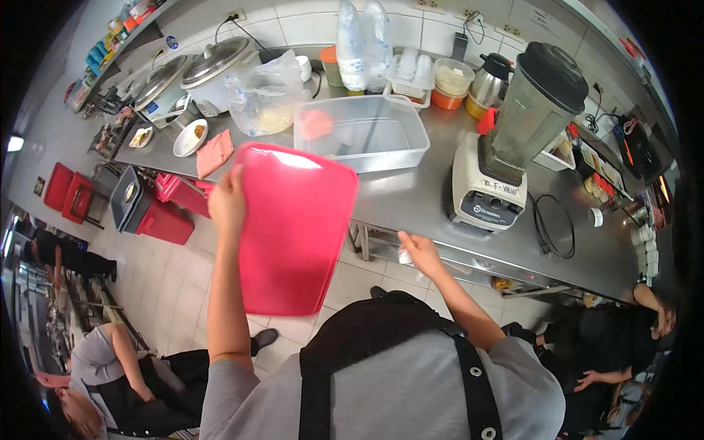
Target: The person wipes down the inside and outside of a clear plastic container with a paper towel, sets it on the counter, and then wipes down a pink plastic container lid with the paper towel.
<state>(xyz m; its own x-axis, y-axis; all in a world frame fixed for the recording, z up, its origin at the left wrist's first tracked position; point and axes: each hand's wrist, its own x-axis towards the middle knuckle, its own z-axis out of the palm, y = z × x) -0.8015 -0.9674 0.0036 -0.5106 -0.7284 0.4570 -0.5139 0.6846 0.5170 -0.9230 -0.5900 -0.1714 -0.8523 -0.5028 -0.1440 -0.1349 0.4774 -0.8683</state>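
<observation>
My left hand [229,199] grips the upper left edge of a red rectangular plastic lid [293,235] with rounded corners. The lid hangs upright in front of the counter's edge, its flat face towards me. My right hand [422,254] is closed on a small crumpled white thing [405,257], mostly covered by the fingers, below the counter's front edge. Beyond the lid, a clear rectangular plastic container [381,139] stands on the steel counter [411,194]. A folded pink cloth [215,154] lies left of it, near the lid's top corner.
A blender [506,147] with its cord stands on the right of the counter. A plastic bag [265,99], rice cookers [216,62], a small plate [190,138] and tubs line the back. Red bins [165,220] stand left on the floor. Other people [117,374] are on both sides.
</observation>
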